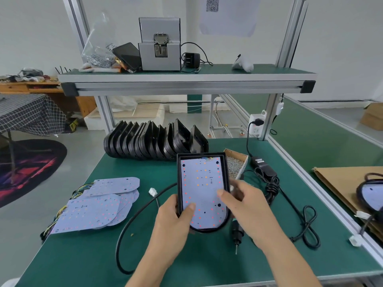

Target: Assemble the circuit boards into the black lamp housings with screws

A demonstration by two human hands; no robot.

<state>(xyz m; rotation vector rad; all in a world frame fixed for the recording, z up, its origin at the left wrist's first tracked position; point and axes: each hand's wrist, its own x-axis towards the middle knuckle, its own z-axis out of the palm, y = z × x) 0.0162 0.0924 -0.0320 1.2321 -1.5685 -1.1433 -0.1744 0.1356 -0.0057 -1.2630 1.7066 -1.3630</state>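
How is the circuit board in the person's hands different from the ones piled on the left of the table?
The held circuit board sits inside a black lamp housing, gripped by the left hand and right hand; the piled boards lie bare and overlapping on the green table. The piled boards' coloured wires show plainly. Both are pale, round-ended, with red dots.

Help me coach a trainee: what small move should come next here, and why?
Probably set the housing flat on the mat and reach the right hand for the screwdriver: the circuit board already sits inside, and both hands are on it.
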